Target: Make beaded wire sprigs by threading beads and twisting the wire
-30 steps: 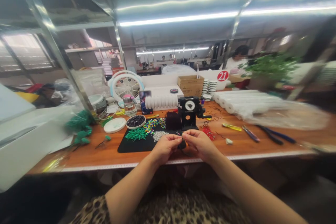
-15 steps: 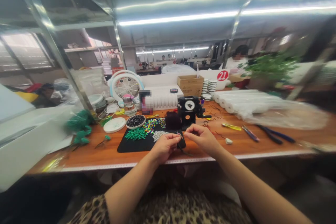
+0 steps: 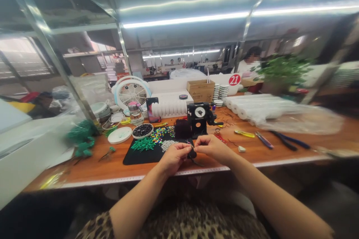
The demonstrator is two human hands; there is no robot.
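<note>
My left hand [image 3: 174, 157] is closed in a pinch above the front edge of a black mat [image 3: 134, 158]. Close against it, my right hand [image 3: 214, 150] pinches too, its fingertips nearly meeting the left ones. A small dark piece [image 3: 192, 153] with a thin dark strand shows at the fingertips; its kind is too small and covered to tell. On the mat beyond my left hand lie silvery beads [image 3: 168, 145], green stick-shaped pieces [image 3: 143, 143] and multicoloured beads [image 3: 158, 134]. A white dish of black pieces [image 3: 143, 130] stands at the mat's back edge.
A black hand-cranked winder [image 3: 199, 118] with a dial stands behind my hands. Pliers [image 3: 291, 141], a pen-like tool [image 3: 263, 140] and a yellow cutter [image 3: 246, 133] lie to the right. White rolls [image 3: 260, 108] and a fan [image 3: 131, 95] stand farther back.
My right hand has moved in toward my left, closing the small gap between their fingertips. The whole view has shifted slightly. Red pieces beside the winder now show past my right hand.
</note>
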